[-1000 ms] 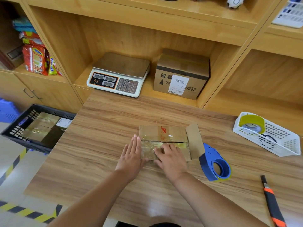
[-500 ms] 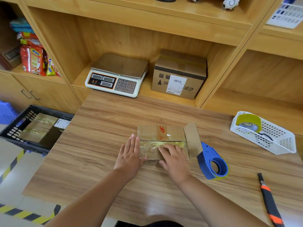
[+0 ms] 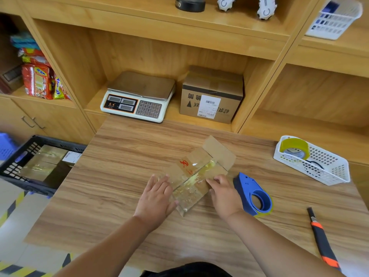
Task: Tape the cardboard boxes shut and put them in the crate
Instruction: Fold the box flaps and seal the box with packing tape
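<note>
**Box lies diagonal between the hands; crate is far off to the left**

The black plastic lattice crate [image 3: 12,168] sits low, past the left edge of the wood-grain table [image 3: 111,176]. Taped cardboard parcels [image 3: 43,162] are already inside it.

The left hand [image 3: 155,198] is flat with fingers straight. It rests palm down against the near-left end of the flat brown cardboard box [image 3: 191,176], which is glossy with clear tape. The box's long axis runs diagonally from near-left to far-right, and its near corner points at the person. The plain cardboard flap [image 3: 217,152] at the far-right end lies open and untaped.

The right hand [image 3: 223,194] is on the box's right long edge, fingers bent over it and thumb at the side, pinching that edge. The blue plastic tape dispenser [image 3: 253,194] lies just beside the right hand, on its outer side. The white plastic mesh basket [image 3: 329,172] holding a yellow tape roll [image 3: 294,147] is well apart at the far right. The black-and-orange utility knife [image 3: 321,240] lies near the right table edge.

Judgement: the open flap faces away and to the right, so the right hand is nearer both the flap and the dispenser. The left hand is nearer the crate for the later drop.
</note>
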Tool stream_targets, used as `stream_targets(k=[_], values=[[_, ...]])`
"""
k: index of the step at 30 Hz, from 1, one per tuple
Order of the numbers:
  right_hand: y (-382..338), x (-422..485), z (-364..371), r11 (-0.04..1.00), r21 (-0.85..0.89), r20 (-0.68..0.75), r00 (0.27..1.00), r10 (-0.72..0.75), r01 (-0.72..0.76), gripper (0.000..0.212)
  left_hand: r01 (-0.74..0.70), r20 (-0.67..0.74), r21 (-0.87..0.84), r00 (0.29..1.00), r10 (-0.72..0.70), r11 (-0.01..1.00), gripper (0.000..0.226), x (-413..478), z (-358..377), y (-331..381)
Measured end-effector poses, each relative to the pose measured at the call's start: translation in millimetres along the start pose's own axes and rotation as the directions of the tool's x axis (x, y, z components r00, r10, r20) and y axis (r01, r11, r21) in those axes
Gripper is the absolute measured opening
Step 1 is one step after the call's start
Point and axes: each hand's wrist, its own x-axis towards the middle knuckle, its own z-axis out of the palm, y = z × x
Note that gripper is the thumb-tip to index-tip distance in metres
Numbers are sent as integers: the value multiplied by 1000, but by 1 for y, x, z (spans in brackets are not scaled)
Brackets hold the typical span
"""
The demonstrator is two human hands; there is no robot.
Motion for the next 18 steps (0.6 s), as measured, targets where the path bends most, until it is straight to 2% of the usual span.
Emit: stream_targets(k=[2, 4, 8, 9, 12, 16, 18], values=[[-1, 3, -4, 995, 96, 39, 999, 30, -33, 41, 11, -16, -54, 1000, -12, 998, 42, 0, -3, 3], [-3, 8, -9, 982, 183, 82, 996, 39, -53, 44, 89, 18, -242, 996, -87, 966, 30, 3, 0, 6], [-12, 13, -12, 972, 215, 94, 993, 77, -96, 50, 251, 69, -622, 961, -268, 742, 23, 9, 5, 12], [-16, 14, -12, 974, 204, 86, 992, 87, -103, 52, 273, 68, -643, 951, -302, 715, 22, 10, 4, 14], [-24, 16, -10, 971, 205, 112, 989, 102, -123, 60, 285, 10, -610, 936, -352, 740, 15, 10, 2, 21], [-23, 18, -9, 973, 169, 133, 982, 137, -159, 75, 282, 78, -638, 950, -304, 717, 23, 13, 1, 28], [-20, 18, -8, 979, 126, 135, 980, 146, -163, 86, 277, 108, -600, 958, -267, 751, 31, 18, -3, 27]])
